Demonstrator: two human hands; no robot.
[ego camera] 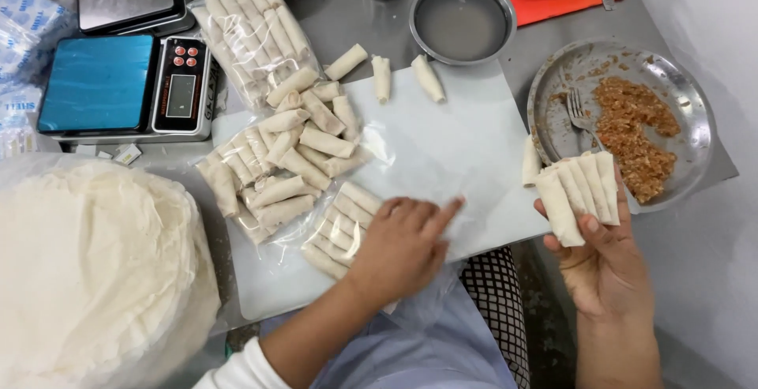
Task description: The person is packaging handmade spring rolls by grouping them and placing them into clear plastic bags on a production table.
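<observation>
My right hand (604, 266) is palm up at the right and holds several rolled spring rolls (580, 191) side by side on its fingers, next to the rim of a steel plate (699, 172). My left hand (399, 247) reaches across a white cutting board (474, 144), its fingers closed on the open end of a clear plastic bag (341, 227) that has several spring rolls in it. The thumb is hidden.
A heap of spring rolls (304, 144) lies left of the board, with a filled bag (253, 30) and three loose rolls (383, 77) behind. The plate holds minced filling (632, 132) and a fork (580, 112). Also here: a steel bowl of liquid (462, 22), a scale (126, 85), and stacked wrappers (95, 270).
</observation>
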